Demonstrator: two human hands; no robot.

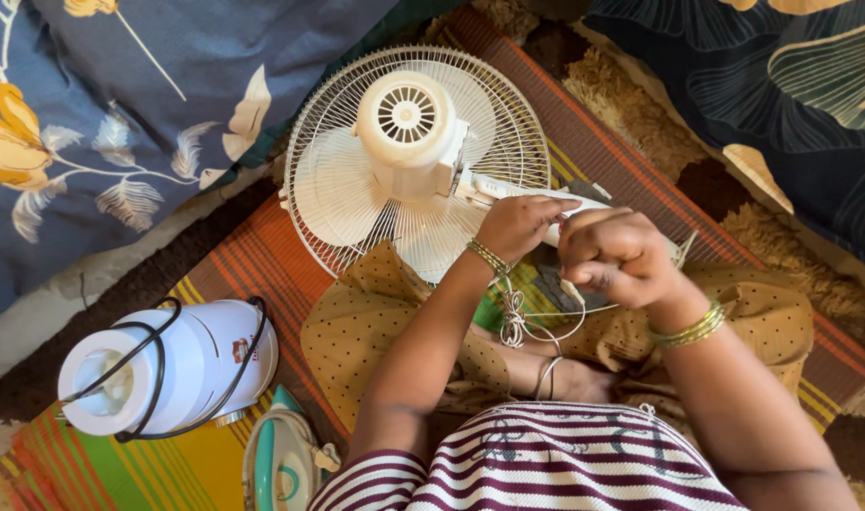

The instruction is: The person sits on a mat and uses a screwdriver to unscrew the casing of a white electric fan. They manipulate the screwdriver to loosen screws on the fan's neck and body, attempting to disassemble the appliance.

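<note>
Both hands at the stem of a white table fan, cord in the right.

Right hand [614,254] fingers curled tight, pinching the white cord [532,317] near the stem; left hand [518,223] fingers pressed together, gripping the fan's stem [508,189]. The fan [409,156] lies grille-down on a striped mat [262,260], across the person's lap. The cord's bundled loop hangs between the wrists. White kettle [172,364] and clothes iron [281,464] lie well apart, to the left.
</note>
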